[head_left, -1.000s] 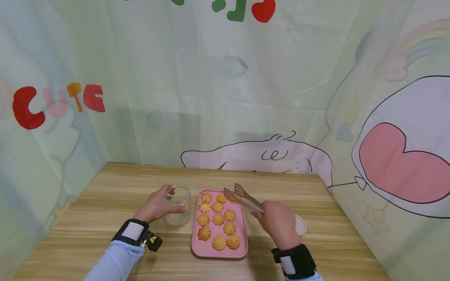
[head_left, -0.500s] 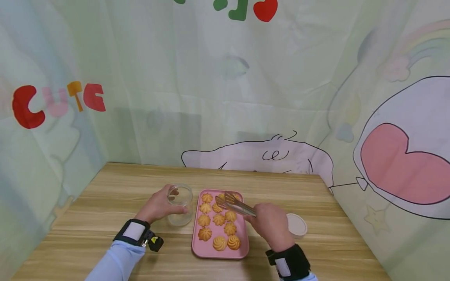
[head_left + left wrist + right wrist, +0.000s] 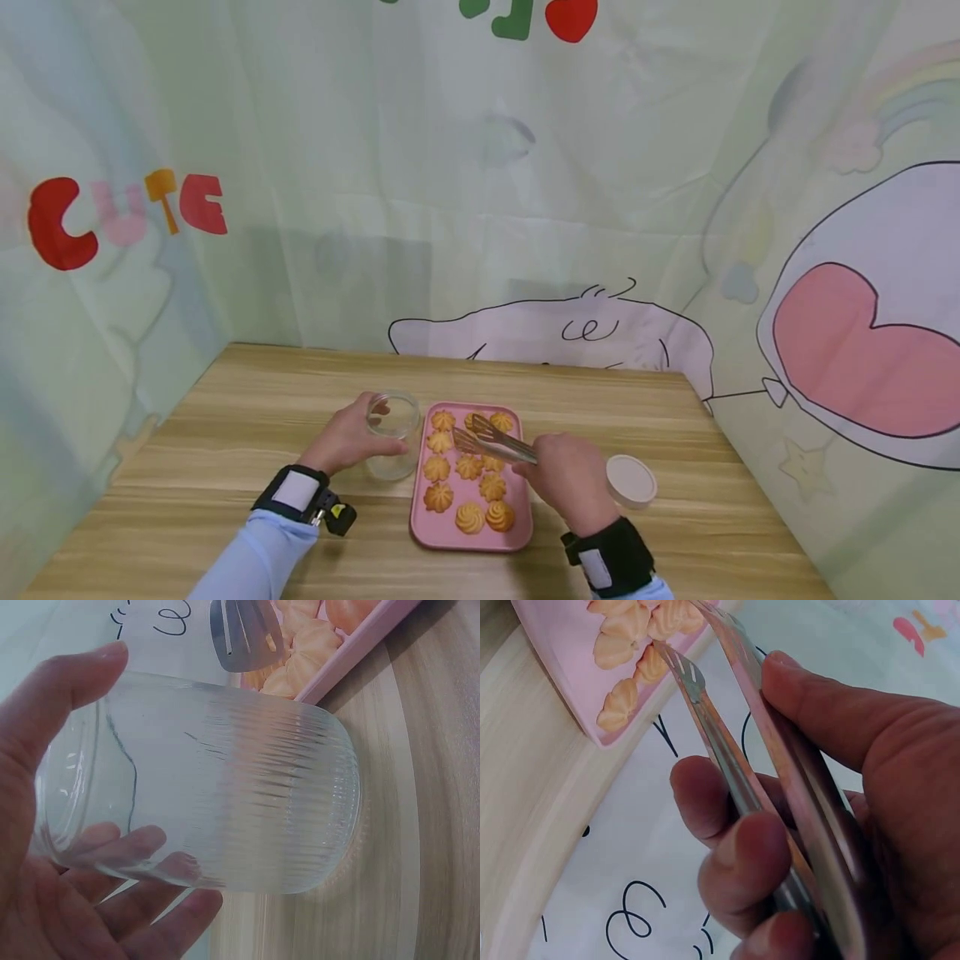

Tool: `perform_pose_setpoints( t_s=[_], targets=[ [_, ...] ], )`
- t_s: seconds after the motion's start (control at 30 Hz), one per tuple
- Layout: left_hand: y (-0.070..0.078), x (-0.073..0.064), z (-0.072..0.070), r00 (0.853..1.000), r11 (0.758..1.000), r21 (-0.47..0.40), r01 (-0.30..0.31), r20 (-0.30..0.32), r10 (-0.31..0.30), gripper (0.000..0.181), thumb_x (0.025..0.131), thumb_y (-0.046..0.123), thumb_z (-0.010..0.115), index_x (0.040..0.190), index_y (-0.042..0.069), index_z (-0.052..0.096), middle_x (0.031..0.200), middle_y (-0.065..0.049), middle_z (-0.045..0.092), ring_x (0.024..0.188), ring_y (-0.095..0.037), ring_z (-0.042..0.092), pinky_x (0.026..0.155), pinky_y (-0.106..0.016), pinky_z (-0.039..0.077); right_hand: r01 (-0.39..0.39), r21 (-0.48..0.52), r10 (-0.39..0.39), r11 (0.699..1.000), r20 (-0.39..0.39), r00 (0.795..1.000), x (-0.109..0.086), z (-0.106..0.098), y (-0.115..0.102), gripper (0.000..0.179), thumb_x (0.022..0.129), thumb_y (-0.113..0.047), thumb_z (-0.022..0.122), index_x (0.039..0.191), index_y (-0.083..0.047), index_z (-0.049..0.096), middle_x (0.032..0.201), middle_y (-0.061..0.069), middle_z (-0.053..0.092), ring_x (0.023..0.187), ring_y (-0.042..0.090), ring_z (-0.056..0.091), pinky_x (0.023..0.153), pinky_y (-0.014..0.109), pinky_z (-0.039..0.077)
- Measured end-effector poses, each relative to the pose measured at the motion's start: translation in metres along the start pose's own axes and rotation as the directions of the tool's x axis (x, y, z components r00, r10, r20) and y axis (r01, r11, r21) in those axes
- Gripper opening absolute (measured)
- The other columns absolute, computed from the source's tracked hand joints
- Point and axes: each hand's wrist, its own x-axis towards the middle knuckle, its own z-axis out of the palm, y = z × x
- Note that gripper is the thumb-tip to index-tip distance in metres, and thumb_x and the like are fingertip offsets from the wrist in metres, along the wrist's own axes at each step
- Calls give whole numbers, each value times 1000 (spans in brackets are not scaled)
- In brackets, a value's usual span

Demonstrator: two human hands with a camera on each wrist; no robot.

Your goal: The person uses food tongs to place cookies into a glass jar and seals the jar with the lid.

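Observation:
My left hand (image 3: 345,437) holds a clear glass jar (image 3: 393,457) upright on the table, just left of the pink tray. In the left wrist view its thumb and fingers wrap the jar (image 3: 225,787) near the mouth; the lower wall is ribbed. My right hand (image 3: 572,482) grips metal food tongs (image 3: 512,450) with slotted ends, pointing left over the tray (image 3: 435,533). Piped cookies (image 3: 470,517) lie there in rows. The tong arms stand apart in the right wrist view, with fingers (image 3: 742,855) curled round them. Whether the tips touch a cookie, I cannot tell.
A round white lid (image 3: 632,480) lies on the wooden table (image 3: 247,408) to the right of my right hand. Printed cloth (image 3: 337,208) hangs behind the table and along both sides.
The tongs have moved left and slightly down, from the tray's top right to over its upper middle cookies. The lid has come out from behind my right hand. The jar has shifted slightly right.

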Motion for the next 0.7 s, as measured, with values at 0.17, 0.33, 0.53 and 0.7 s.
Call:
perform_pose_setpoints(
  t_s=[0.17,0.33,0.53,0.7],
  targets=[
    [2,-1,-1,1000,1000,12,6,2,-6,93,64,46,82,137,8,38,134,-15,51,121,-34,50,94,-50,46,-14,-14,15,1000,28,1000,0,1,-4,39,74,-49,73,73,-12,64,54,-1,48,47,15,43,42,27,28],
    [3,-3,-1,1000,1000,17,2,7,-2,92,64,45,82,136,8,38,134,-16,51,120,-35,51,93,-50,47,-8,-22,8,1000,11,1000,-1,3,-9,38,73,-47,74,74,-11,64,54,0,48,47,15,43,43,27,27],
    [0,0,-1,1000,1000,4,8,8,-8,93,64,46,82,137,10,38,135,-14,51,120,-34,51,93,-49,47,25,-74,-30,997,-67,997,-3,9,-10,40,71,-48,76,70,-10,64,52,-1,45,46,14,41,40,27,29],
    [0,0,-1,1000,1000,1,14,8,-14,93,63,46,82,137,11,37,135,-13,51,121,-33,51,94,-49,47,43,-80,-52,996,-114,992,-4,11,-10,39,71,-47,76,68,-11,63,52,-2,44,44,13,41,38,28,29]
  ],
)
